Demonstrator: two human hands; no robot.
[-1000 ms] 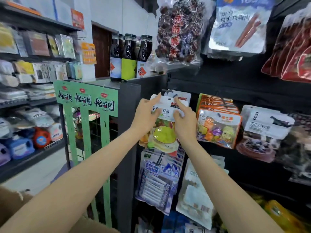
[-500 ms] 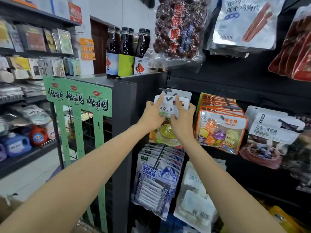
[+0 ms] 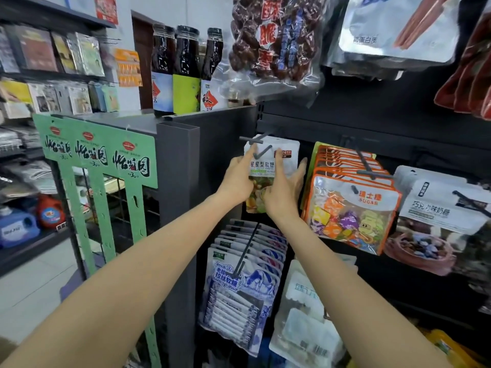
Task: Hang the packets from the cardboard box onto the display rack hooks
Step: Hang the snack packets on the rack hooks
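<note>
Both hands are up on the same white candy packet [image 3: 268, 166], which sits on the grey hook [image 3: 261, 151] at the top left of the black display rack [image 3: 372, 123]. The left hand [image 3: 237, 181] has the packet's left edge, index finger stretched up the front almost to the hook, the other fingers curled round the side as far as I can see. The right hand [image 3: 284, 192] is laid against the front with fingers pretty straight, index finger up near the red logo and thumb sticking out to the right. So one hand grips, the other more presses flat. The hook tip pokes out through the packet's top, and a second bar with a crosspiece sticks out just above it.

The packet's white panel has Chinese characters on it; the lower half is clear with yellow-green sweets showing.

Just to the right hangs a stack of orange-edged packets [image 3: 350, 213] reading "SUGAR", with cartoon candies on the front. Right of those are white and brown packets [image 3: 441, 216] with Chinese text. Below the hands is a row of blue-and-white packets [image 3: 239, 288] with a cow drawing. Up top hangs a clear bag of dark red fruit [image 3: 271, 41]. Three dark bottles [image 3: 186, 73] stand on the grey cabinet, and a green sign [image 3: 98, 152] with three red logos is off to the left
</note>
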